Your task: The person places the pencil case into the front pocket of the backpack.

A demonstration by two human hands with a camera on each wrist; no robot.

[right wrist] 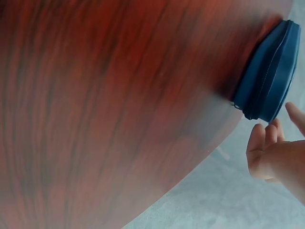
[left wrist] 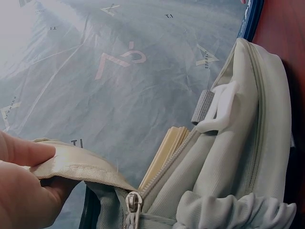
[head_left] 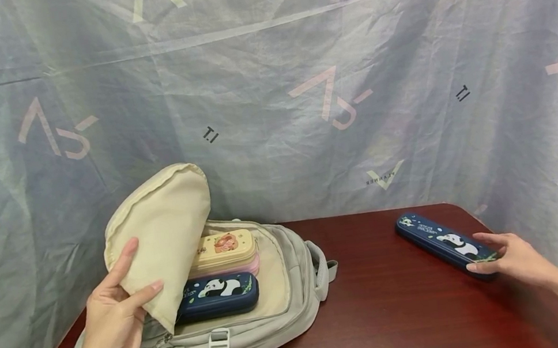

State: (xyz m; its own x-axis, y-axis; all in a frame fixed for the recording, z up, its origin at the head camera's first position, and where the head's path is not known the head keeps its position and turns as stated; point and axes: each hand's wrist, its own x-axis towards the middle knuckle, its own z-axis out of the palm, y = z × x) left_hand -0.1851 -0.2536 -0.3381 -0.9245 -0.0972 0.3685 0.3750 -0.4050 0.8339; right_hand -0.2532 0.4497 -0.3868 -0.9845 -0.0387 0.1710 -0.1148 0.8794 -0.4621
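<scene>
A grey-green backpack (head_left: 257,339) lies on the table with its main compartment unzipped. My left hand (head_left: 115,327) pinches the edge of its cream-lined flap (head_left: 161,235) between thumb and fingers and holds it raised; the left wrist view shows the same pinch on the flap (left wrist: 81,164). Inside lie a navy panda pencil case (head_left: 220,294), a yellow pencil case (head_left: 222,247) and a pink one under it, partly hidden by the flap. At the right, my right hand (head_left: 517,261) is spread about the near end of another navy panda pencil case (head_left: 444,241). In the right wrist view, the thumb stands apart from that case (right wrist: 269,71).
The dark red wooden table (head_left: 379,312) carries the backpack on its left part. A grey printed cloth (head_left: 271,111) hangs behind and at both sides. A white buckle (head_left: 219,344) and a side strap (head_left: 324,270) stick out from the backpack.
</scene>
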